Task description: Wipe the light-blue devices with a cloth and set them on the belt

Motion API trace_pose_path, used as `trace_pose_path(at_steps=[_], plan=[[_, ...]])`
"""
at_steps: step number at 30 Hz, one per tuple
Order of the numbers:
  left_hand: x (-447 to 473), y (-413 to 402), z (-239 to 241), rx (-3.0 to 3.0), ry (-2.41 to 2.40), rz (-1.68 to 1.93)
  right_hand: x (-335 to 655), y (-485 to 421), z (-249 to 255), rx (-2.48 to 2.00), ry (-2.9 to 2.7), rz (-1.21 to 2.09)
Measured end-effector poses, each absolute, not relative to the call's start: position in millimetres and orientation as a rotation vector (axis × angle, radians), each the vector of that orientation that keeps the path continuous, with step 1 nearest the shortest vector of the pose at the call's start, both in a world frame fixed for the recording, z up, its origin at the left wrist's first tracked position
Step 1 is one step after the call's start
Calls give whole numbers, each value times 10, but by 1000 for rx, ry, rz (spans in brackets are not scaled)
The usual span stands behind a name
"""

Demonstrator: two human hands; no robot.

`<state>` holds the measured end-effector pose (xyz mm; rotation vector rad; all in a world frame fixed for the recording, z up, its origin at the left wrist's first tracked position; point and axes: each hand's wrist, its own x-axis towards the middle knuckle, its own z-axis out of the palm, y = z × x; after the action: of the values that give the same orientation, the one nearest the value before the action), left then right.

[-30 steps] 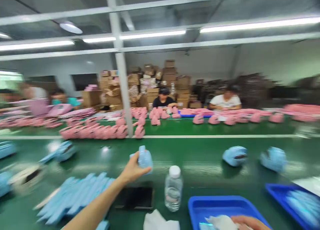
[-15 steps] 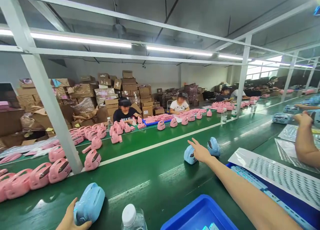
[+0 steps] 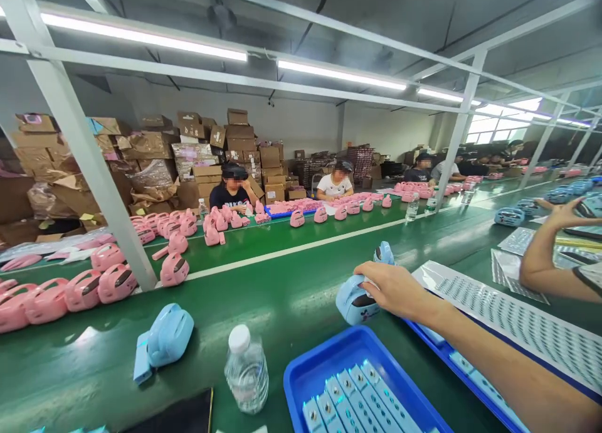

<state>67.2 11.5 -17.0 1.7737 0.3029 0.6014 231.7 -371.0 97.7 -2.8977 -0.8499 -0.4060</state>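
My right hand reaches out over the green belt and is closed over a light blue rabbit-shaped plastic housing. A second blue housing stands just behind it. Another blue housing lies alone on the belt at the near left, with nothing touching it. My left hand is out of sight.
A water bottle and a black phone sit at the near edge. A blue tray holds light blue strips. A white sticker sheet lies at right, beside a co-worker's arm. Pink housings fill the far belt, where people sit.
My left hand let go of the blue housing at the near left and left the view. My right hand, outstretched before, closed over the other blue housing and drew it nearer.
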Motion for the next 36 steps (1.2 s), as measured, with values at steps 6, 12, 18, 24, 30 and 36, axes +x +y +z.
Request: trace_pose_path(at_steps=[6, 12, 18, 24, 30, 36], plan=[[-21, -1210, -166, 1615, 125, 375, 994, -3226, 1199, -2494, -1248, -263], [-381, -1153, 173, 1223, 29, 380, 455, -3090, 672, -1914, -653, -36], [-550, -1020, 150, 1205, 25, 433, 251, -2703, 201, -1370, -533, 413], [-589, -950, 91, 1267, -39, 514, 186, -2659, 183, -1369, -531, 367], [-579, -908, -9, 1379, -151, 650, 140, -2678, 101, -1411, -537, 316], [-579, -821, 36, 1452, -168, 302, 271, -2617, 4, -1336, -584, 399]])
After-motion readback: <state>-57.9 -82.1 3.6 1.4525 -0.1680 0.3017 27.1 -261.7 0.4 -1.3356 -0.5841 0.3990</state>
